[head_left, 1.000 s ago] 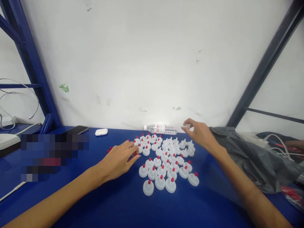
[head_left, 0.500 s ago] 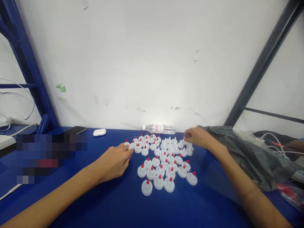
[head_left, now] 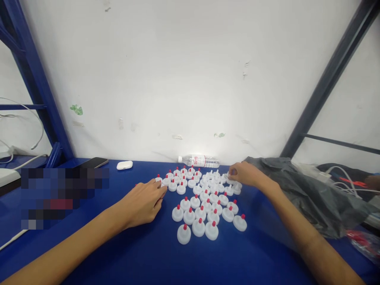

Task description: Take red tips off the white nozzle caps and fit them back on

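Several white caps with red tips (head_left: pixel 198 205) stand in rows on the blue table (head_left: pixel 154 253). My left hand (head_left: pixel 142 202) lies on the table at the left side of the cluster, fingers curled together, fingertips touching a cap at the rows' left end. My right hand (head_left: pixel 245 173) is at the cluster's far right corner, fingers pinched on a white cap (head_left: pixel 232 177) among the plain white ones there.
A clear water bottle (head_left: pixel 198 160) lies by the wall behind the caps. A white earbud case (head_left: pixel 124 165) and a dark phone (head_left: pixel 92 162) sit at the back left. A grey plastic bag (head_left: pixel 308 194) and cables (head_left: pixel 344 180) fill the right side.
My right hand came down from above the table to the cluster's far right corner. My left hand drew back slightly to the left.
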{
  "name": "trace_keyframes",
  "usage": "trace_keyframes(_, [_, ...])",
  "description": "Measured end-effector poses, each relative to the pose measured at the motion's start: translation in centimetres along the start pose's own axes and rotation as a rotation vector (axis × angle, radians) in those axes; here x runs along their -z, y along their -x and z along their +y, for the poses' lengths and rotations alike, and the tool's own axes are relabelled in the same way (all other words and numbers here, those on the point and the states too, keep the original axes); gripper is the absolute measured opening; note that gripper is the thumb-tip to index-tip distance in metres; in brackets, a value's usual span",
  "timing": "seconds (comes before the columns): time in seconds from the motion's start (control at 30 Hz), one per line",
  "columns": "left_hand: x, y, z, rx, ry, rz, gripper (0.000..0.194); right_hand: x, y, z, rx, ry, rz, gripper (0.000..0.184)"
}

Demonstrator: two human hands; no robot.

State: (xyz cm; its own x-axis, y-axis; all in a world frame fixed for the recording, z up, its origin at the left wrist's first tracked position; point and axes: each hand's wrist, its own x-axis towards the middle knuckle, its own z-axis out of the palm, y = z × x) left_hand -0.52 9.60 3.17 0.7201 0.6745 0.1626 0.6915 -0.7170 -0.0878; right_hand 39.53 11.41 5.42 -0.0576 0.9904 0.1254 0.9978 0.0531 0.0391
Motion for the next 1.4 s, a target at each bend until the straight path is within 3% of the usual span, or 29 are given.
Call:
trace_keyframes(0.33, [0.6, -0.1, 0.3, -0.005, -0.006, 0.019, 0.017, 0.4, 0.4, -0.6, -0.001, 0.006, 0.042, 0.016])
trace_keyframes(0.6, [0.5, 0.1, 2.4, -0.090, 0.241, 0.085, 0.019, 2.2, 1.2, -4.0, 0.053, 0.009, 0.286, 0.029])
trace_keyframes(0.77, [0.3, 0.1, 2.8, -0.135, 0.203, 0.087, 0.017, 2.3, 2.0, -7.2, 0.253, -0.033, 0.420, 0.036])
trace_keyframes(0.87, [0.7, 0.2, 2.6, -0.132, 0.300, 0.200, 0.014, 2.1, 3.0, -9.3, 0.438, -0.156, 0.490, 0.035])
trace_keyframes(0.97, [0.8, 0.3, 2.6, -0.124, 0.432, 0.339, 0.014, 1.7, 4.4, -11.5, 0.642, -0.285, 0.443, 0.039])
trace_keyframes(1.03, [0.6, 0.4, 2.7, -0.105, 0.495, 0.388, 0.013, 1.3, 5.2, -13.0, 0.716, -0.340, 0.385, 0.056])
trace_keyframes(1.1, [0.2, 0.5, 2.8, -0.085, 0.526, 0.412, 0.012, 0.9, 5.7, -14.2, 0.756, -0.381, 0.368, 0.058])
trace_keyframes(1.23, [-0.1, 0.4, 3.1, -0.112, 0.364, 0.460, 0.011, 0.4, 6.1, -15.4, 0.778, -0.423, 0.376, 0.035])
trace_keyframes(1.4, [0.4, 0.2, 3.0, -0.194, -0.005, 0.393, 0.022, 0.4, 6.1, -15.5, 0.798, -0.432, 0.438, 0.027])
